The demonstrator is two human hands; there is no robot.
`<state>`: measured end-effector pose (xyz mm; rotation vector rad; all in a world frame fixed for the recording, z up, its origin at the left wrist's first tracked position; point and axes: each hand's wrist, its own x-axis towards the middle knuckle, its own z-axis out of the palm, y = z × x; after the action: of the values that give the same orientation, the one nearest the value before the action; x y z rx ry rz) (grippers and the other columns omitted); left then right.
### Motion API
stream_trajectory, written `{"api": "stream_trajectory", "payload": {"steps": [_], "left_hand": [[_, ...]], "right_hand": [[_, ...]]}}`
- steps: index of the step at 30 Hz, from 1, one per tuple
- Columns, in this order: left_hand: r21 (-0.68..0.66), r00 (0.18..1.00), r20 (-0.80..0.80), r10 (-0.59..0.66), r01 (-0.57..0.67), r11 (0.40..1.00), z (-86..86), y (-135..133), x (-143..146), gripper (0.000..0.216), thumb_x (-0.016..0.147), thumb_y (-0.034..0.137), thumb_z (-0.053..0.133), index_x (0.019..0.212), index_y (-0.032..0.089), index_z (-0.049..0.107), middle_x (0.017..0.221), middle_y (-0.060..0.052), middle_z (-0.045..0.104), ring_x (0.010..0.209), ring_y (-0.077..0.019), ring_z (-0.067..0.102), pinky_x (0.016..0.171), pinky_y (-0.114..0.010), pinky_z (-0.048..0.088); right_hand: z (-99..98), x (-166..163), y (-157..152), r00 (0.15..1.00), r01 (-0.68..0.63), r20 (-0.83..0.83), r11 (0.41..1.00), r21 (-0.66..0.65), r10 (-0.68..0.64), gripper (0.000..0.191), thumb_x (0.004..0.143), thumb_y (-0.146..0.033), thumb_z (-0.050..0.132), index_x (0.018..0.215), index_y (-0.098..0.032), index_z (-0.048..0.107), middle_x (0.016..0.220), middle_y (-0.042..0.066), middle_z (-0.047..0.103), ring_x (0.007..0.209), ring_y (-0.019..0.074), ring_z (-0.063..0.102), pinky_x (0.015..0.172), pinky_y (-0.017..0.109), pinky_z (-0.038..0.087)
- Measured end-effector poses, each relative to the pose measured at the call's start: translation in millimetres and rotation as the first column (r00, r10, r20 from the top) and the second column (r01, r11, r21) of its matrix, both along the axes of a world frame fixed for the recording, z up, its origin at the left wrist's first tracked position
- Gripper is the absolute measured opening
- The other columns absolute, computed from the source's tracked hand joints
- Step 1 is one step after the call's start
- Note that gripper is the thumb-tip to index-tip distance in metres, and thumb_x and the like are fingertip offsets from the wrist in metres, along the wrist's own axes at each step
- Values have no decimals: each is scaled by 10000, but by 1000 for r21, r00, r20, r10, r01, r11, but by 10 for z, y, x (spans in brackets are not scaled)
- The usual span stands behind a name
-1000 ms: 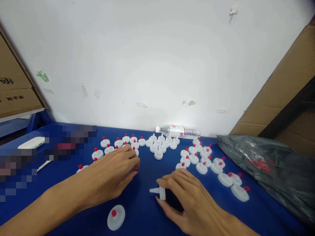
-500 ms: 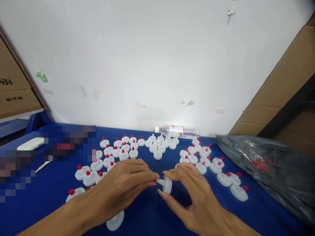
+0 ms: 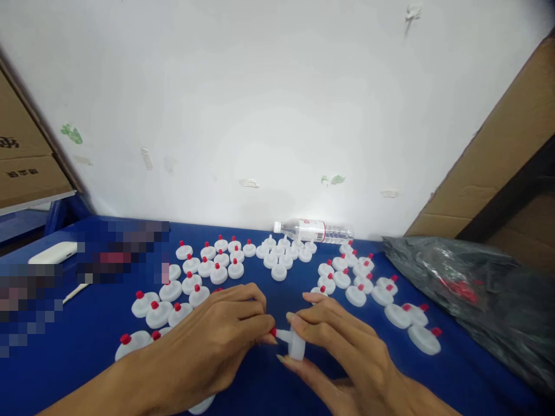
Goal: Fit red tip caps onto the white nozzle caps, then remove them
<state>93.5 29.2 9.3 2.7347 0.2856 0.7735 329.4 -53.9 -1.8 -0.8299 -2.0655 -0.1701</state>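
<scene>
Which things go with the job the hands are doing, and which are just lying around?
Probably for the job:
white round plastic nozzle lid, held
small red plastic cap at its tip
similar lids nearby

Likely lying about:
clear plastic bottle
brown cardboard box at left

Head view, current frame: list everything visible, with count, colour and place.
Flat table: one, blue, foreground
Plain wall: one, white, behind the table
Round plastic lid with pointed nozzle: one, translucent white, held front centre
Small plastic cap: one, red, at that nozzle's end
Capped nozzle lids: many, white with red caps, left and right
Uncapped nozzle lids: about a dozen, white, centre back
Plastic bottle: one, clear, lying near the wall
Crumpled plastic bag: one, dark grey, right
Thin stick: one, cream, left
Cardboard: several pieces, brown, both sides
Pixelated patches: several, left, contents unreadable
Left hand: one, bare, pinching the red cap
Right hand: one, bare, gripping the held lid
</scene>
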Motion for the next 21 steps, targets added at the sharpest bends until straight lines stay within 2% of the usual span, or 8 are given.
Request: {"api": "stream_trajectory", "payload": {"steps": [9, 12, 15, 18, 21], "left_hand": [[-66, 999, -46, -25, 22, 998, 29, -46, -9, 275, 960, -32, 406, 879, 207, 515, 820, -15, 600, 847, -188, 562, 683, -316, 455], [-71, 999, -37, -26, 23, 997, 19, -37, -17, 288, 922, -53, 415, 917, 212, 528, 843, -8, 597, 874, -187, 558, 707, -322, 448], [-54, 999, -38, -15, 13, 998, 28, 7, -11, 267, 973, -24, 419, 914, 208, 537, 835, -5, 603, 882, -184, 560, 716, -316, 448], [40, 999, -37, 27, -25, 999, 50, 59, 8, 260, 1088, 110, 421, 891, 197, 566, 790, -13, 590, 869, -204, 540, 741, -339, 451], [213, 997, -46, 67, -56, 976, 63, 92, 22, 335, 1141, 234, 394, 884, 193, 605, 773, -16, 617, 808, -209, 530, 802, -379, 467]], "right_hand": [[-76, -45, -33, 1000, -6, 6, 999, -41, 6, 214, 1002, -194, 686, 1198, -131, 628, 950, 51, 741, 889, 159, 742, 1169, 430, 525], [-93, -50, -27, 1000, -19, 23, 1000, -20, 20, 208, 1016, -205, 669, 1202, -129, 614, 959, 53, 738, 904, 158, 740, 1176, 422, 515], [-74, -62, -3, 1000, 2, 31, 999, -33, -1, 223, 1016, -198, 659, 1216, -126, 594, 979, 56, 727, 947, 163, 736, 1170, 397, 514], [-20, -86, 24, 992, 87, 103, 990, -111, -75, 213, 1012, -149, 606, 1221, -178, 573, 1035, 52, 726, 977, 188, 726, 1150, 465, 518], [11, -93, 29, 974, 166, 182, 968, -185, -133, 220, 991, -111, 533, 1181, -219, 557, 1038, 44, 723, 952, 208, 720, 1138, 544, 489]]}}
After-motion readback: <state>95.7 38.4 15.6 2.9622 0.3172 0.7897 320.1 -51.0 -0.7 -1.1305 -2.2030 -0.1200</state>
